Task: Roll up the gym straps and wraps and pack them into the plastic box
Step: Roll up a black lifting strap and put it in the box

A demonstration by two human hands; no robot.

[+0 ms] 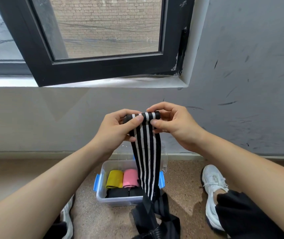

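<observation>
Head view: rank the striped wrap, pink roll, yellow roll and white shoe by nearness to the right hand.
1. Striped wrap, pinched in the right hand.
2. Pink roll, below in the box.
3. Yellow roll, left of pink.
White shoe, on the floor at right: too close to call against the rolls.

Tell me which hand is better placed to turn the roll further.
Probably the right hand: its fingers pinch the rolled end of the striped wrap, while the left hand steadies the strip below.

Woven cloth striped wrap (146, 152); clear glossy plastic box (118, 200); speckled floor (93, 219).
</observation>
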